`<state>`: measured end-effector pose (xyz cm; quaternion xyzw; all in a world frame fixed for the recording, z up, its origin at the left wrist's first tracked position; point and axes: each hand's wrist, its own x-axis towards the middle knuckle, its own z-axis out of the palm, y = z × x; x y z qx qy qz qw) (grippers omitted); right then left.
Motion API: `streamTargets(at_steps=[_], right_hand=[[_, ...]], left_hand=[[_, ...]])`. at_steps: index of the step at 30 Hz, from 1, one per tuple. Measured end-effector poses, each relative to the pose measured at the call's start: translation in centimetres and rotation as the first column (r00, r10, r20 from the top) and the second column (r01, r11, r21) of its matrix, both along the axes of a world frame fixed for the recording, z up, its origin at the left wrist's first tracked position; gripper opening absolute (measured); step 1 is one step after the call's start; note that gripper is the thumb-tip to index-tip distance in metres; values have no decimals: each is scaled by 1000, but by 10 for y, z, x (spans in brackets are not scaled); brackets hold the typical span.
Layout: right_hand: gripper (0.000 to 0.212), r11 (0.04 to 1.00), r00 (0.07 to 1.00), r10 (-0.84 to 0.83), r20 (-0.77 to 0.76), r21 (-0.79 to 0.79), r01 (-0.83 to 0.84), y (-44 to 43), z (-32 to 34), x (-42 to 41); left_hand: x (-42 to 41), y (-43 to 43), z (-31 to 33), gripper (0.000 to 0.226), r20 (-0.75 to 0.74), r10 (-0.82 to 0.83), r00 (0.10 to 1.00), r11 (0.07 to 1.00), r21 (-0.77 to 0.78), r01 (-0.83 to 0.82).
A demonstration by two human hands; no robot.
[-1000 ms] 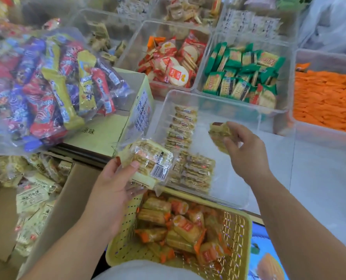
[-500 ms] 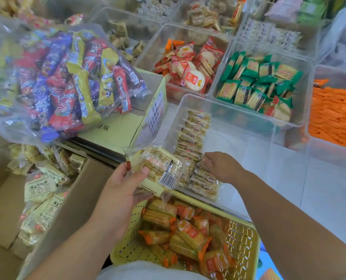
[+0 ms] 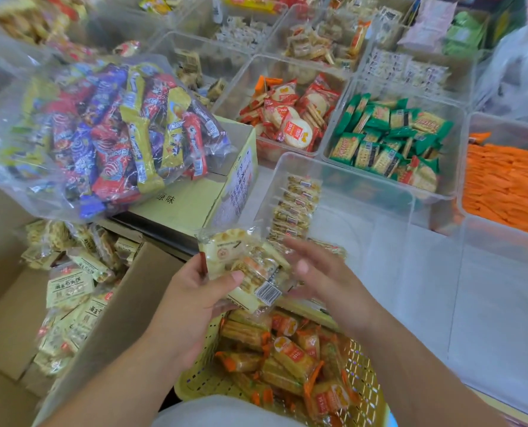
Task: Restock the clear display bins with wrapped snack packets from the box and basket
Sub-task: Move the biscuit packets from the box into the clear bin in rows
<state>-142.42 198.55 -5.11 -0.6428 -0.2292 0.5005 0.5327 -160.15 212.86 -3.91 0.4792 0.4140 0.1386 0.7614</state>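
— Pinching was our left hand (image 3: pixel 195 294): thumb pressed on the front of the clear pack of snack packets (image 3: pixel 244 269), fingers curled behind it, at the centre of the frame.

— And our right hand (image 3: pixel 324 272)?

— Spread, we saw, with its fingers straight and apart, just right of the pack. It was blurred, so we could not tell whether the fingertips touched the wrapper.

— Where did we hold the pack?

— Above the near edge of the yellow basket (image 3: pixel 195 386), which was full of orange-ended packets at the lower centre. Just beyond our hands stood the clear bin (image 3: pixel 380 241), with a row of packets (image 3: pixel 296 204) along its left side.

— And the box (image 3: pixel 127 309)?

— We saw it at the lower left, open, holding pale packets. Up at the upper left lay a bag of colourful bars (image 3: pixel 102 127).
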Motion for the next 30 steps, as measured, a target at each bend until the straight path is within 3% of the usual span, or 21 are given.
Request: streamTargets(at_steps=[1, 4, 6, 8, 10, 14, 17, 20, 24, 28, 30], right_hand=[[51, 1000, 998, -15, -63, 23, 16, -4, 4, -11], [28, 996, 996, -84, 8, 10, 84, -12, 10, -27], [24, 992, 993, -119, 16, 48, 118, -18, 11, -28], [25, 985, 978, -151, 147, 107, 136, -26, 14, -26], [32, 973, 905, -214, 369, 161, 165, -34, 18, -25], [40, 948, 625, -306, 718, 292, 129, -46, 15, -26], [43, 944, 567, -308, 764, 322, 79, -49, 9, -32], [48, 945, 579, -300, 758, 319, 71, -49, 4, -39], [47, 935, 591, -307, 746, 353, 40, -54, 4, -42], [21, 923, 502, -303, 810, 381, -57, -55, 8, -34], [23, 919, 472, -311, 825, 387, -70, -55, 6, -28]], left_hand=[[1, -2, 2, 47, 9, -8, 1000, 1000, 4, 8], [4, -8, 5, 43, 48, -57, 997, 998, 6, 57], [5, -11, 8, 39, 47, -54, 997, 998, -13, 54], [6, -11, 7, 36, 32, 13, 999, 1000, -25, -13], [7, -10, 6, 25, -15, 108, 994, 994, -20, -109], [3, -10, 1, 16, -98, 161, 982, 982, -85, -169], [3, -19, 3, 23, -58, 57, 997, 979, -191, -67], [5, -30, 5, 38, -28, -36, 999, 969, -245, 28], [6, -32, 2, 54, -20, -20, 1000, 966, -257, 14], [6, -29, 1, 61, -22, -17, 1000, 953, -302, 9], [7, -28, 1, 61, -47, -39, 998, 962, -272, 25]])
